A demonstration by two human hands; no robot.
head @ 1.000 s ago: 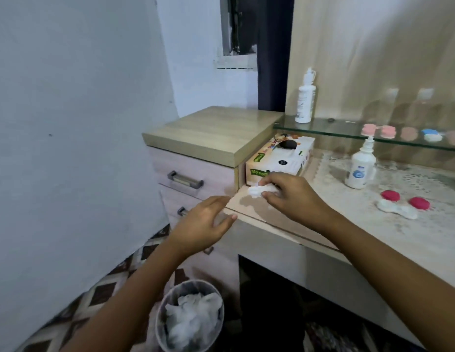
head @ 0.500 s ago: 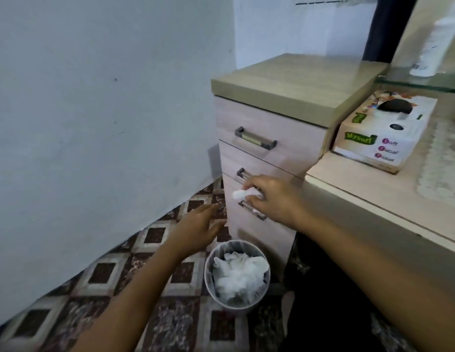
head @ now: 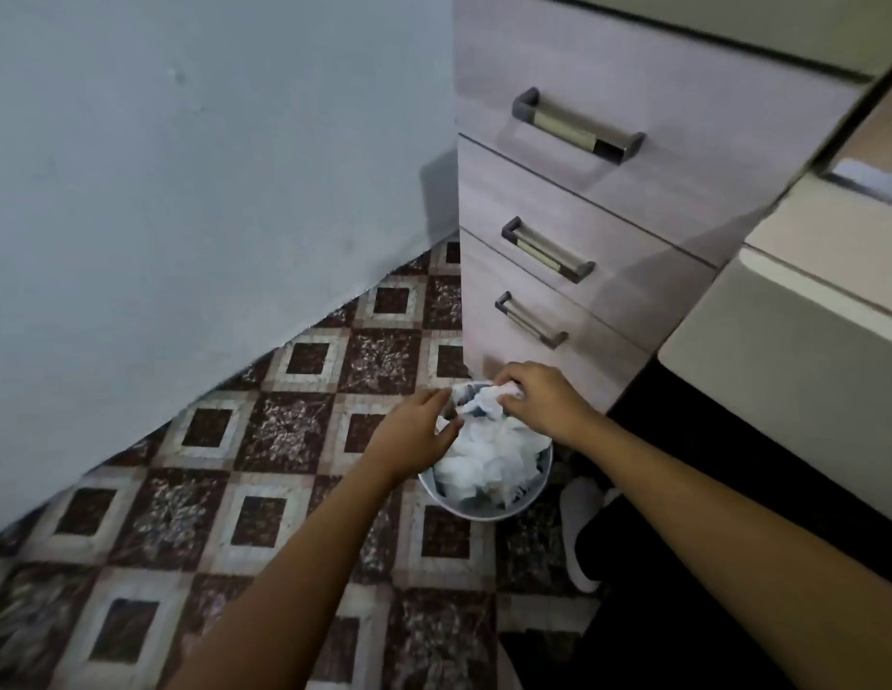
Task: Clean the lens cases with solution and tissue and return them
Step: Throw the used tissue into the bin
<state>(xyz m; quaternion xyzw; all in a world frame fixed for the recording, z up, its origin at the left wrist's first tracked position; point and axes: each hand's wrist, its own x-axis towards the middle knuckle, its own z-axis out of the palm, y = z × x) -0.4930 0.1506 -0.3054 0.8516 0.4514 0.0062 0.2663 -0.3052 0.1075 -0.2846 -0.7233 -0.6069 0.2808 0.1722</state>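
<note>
My right hand (head: 543,400) is over the far rim of a small round waste bin (head: 436,495) on the floor, its fingers closed on a crumpled white tissue (head: 508,389). The bin is heaped with several used white tissues (head: 489,455). My left hand (head: 414,430) hovers at the bin's left rim, fingers apart and holding nothing. The lens cases and the solution bottles are out of view.
A pale drawer unit (head: 633,201) with three metal handles stands just behind the bin. The desk edge (head: 807,311) juts out at the right, with dark space beneath it. A grey wall (head: 185,191) runs along the left. A white slipper (head: 581,530) lies right of the bin on the patterned tiles.
My view dropped from the desk top to the floor. My right hand carried the tissue down from the desk edge to the bin, and my left hand followed to the bin's rim.
</note>
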